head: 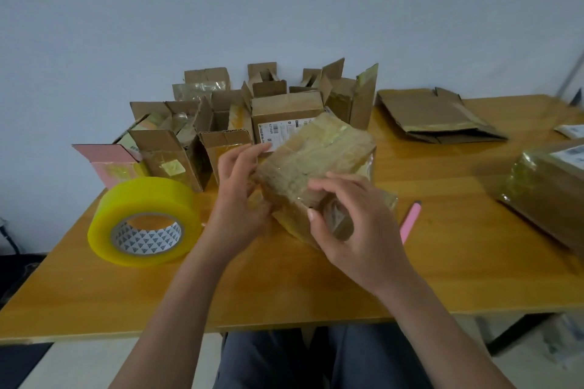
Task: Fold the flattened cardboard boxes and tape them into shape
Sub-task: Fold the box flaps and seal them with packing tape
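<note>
Cardboard box [316,164], the taped-up one we're working on, sits tilted between both hands, low over the middle of the worktop [442,278]; whether its bottom edge touches the wood we can't tell. It's wrapped in a lot of old shiny clear tape. Our left hand [240,196] holds its left side, fingers [252,151] curled round the upper left corner. Our right hand [354,224] grips the near lower corner, thumb and fingers curled onto the tape-covered flap.

Just left of the hands a fat yellow tape roll [145,221] lies on its side, with a white core printed in little triangles. A pink utility knife [410,221] pokes out to the right of our right hand, partly hidden behind it.

Behind the box there's a whole cluster of folded-up boxes [221,114] standing against the wall with their top flaps open. We can't see into any of them. One at the left end is a pink box [107,161]. One right behind our box has a white shipping label [281,133].

Further right, a flattened box [436,117] lies on the worktop, and at the right edge there's a bigger taped box [550,193], also flat by the look of it, with a label on top.
</note>
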`<state>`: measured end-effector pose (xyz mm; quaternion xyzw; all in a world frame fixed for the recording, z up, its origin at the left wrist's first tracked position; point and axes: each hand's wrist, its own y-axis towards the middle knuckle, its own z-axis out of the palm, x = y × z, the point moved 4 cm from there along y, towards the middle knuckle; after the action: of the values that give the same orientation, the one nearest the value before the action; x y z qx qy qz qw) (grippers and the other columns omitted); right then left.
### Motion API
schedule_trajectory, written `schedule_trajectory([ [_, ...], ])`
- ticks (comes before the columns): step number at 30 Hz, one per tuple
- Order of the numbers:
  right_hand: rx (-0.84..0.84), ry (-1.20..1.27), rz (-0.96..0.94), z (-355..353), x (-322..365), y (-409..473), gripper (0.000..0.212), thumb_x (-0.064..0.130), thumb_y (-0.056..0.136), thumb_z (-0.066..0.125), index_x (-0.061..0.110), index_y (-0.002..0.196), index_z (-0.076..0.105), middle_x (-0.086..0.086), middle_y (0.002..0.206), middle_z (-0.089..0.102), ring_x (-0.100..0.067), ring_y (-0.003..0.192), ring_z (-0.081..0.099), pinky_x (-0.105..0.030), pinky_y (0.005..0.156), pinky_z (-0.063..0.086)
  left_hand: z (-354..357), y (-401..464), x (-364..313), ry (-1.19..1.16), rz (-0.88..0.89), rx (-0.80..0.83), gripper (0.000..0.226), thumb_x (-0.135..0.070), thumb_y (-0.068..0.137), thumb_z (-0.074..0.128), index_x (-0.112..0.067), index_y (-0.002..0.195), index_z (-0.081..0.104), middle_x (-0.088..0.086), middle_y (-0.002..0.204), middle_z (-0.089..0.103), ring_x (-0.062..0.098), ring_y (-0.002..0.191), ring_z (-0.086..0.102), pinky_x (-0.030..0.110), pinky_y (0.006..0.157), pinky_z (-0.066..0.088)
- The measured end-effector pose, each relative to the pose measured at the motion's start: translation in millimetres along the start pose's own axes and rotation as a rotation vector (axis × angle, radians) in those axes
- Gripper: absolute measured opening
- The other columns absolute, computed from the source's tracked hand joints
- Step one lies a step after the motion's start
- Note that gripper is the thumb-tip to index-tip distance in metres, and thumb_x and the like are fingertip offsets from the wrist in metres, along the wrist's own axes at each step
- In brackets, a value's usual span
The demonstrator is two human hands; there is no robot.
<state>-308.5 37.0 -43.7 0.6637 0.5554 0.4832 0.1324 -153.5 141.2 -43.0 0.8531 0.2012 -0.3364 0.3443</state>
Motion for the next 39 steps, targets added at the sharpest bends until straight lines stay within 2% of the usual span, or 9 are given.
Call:
schedule_trajectory([
  [5,-0.358,-0.059,0.153,-27,-16,25,0.034,0.035,0.095,0.051,0.015,0.122,0.057,0.014,0.115,0.051,0.002,0.113,0.040,-0.042,0.095,0.046,-10,-8,-2,0.062,-0.256,-0.227,0.038,-0.019,0.092,0.065,-0.021,0.128,0.054,0.000,0.125,0.045,0.008,0.092,0.060,0.012,0.077,0.051],
  [9,-0.110,0.102,0.692,-28,-56,43,0.064,0.054,0.098,0.043,0.025,0.152,0.026,0.004,0.155,0.030,-0.016,0.144,0.020,-0.046,0.115,0.027,8,-12,-9,-0.150,-0.400,-0.145,0.052,-0.058,0.094,0.041,-0.014,0.089,0.068,0.013,0.092,0.070,0.037,0.085,0.066,0.056,0.080,0.056],
  [11,-0.045,0.222,0.787,-23,-60,44,0.069,0.060,0.096,0.040,0.026,0.154,0.023,0.002,0.158,0.028,-0.021,0.145,0.025,-0.048,0.115,0.029,16,-13,-23,-0.224,-0.438,-0.112,0.054,-0.067,0.089,0.036,-0.020,0.082,0.061,0.017,0.092,0.070,0.039,0.094,0.064,0.056,0.084,0.053],
  [15,-0.145,0.217,0.655,-32,-39,33,0.076,0.062,0.088,0.051,0.028,0.152,0.028,0.009,0.151,0.031,-0.008,0.134,0.034,-0.020,0.099,0.036,10,-14,-44,-0.336,-0.316,-0.230,0.057,-0.065,0.078,0.051,-0.024,0.118,0.062,-0.009,0.104,0.067,0.005,0.094,0.064,0.028,0.078,0.059],
  [18,-0.191,0.283,0.600,-24,-32,14,0.089,0.063,0.075,0.064,0.031,0.150,0.030,0.012,0.138,0.031,0.007,0.117,0.040,-0.005,0.082,0.032,13,-16,-41,-0.448,-0.217,-0.240,0.056,-0.058,0.069,0.066,-0.035,0.118,0.050,-0.013,0.113,0.061,0.006,0.103,0.063,0.035,0.078,0.060],
  [21,-0.223,0.332,0.578,-8,-31,-6,0.095,0.055,0.067,0.076,0.034,0.146,0.027,0.016,0.133,0.030,0.029,0.110,0.030,0.002,0.076,0.037,25,-25,-33,-0.491,-0.169,-0.239,0.061,-0.046,0.070,0.075,-0.044,0.121,0.042,-0.026,0.120,0.052,0.003,0.113,0.058,0.027,0.077,0.059],
  [25,-0.303,0.477,0.549,1,-34,-22,0.093,0.038,0.061,0.085,0.033,0.134,0.028,0.021,0.127,0.043,0.015,0.116,0.046,-0.007,0.084,0.046,37,-38,-23,-0.462,-0.099,-0.306,0.070,-0.029,0.069,0.078,-0.038,0.126,0.038,-0.046,0.111,0.049,-0.011,0.113,0.053,0.012,0.082,0.051],
  [35,-0.404,0.443,0.527,2,-36,-31,0.054,0.013,0.083,0.075,0.018,0.121,0.038,0.009,0.112,0.057,0.013,0.096,0.058,-0.001,0.077,0.042,41,-43,-4,-0.376,-0.104,-0.363,0.040,-0.035,0.086,0.063,-0.036,0.120,0.042,0.003,0.118,0.065,0.015,0.109,0.064,0.037,0.083,0.059],
  [39,-0.455,0.317,0.476,-1,-31,-33,0.031,0.004,0.093,0.061,0.003,0.121,0.046,-0.013,0.111,0.067,-0.016,0.109,0.064,0.013,0.083,0.020,42,-45,0,-0.356,-0.076,-0.404,0.027,-0.026,0.095,0.052,-0.030,0.121,0.046,0.008,0.112,0.066,0.017,0.105,0.066,0.030,0.079,0.059],
])
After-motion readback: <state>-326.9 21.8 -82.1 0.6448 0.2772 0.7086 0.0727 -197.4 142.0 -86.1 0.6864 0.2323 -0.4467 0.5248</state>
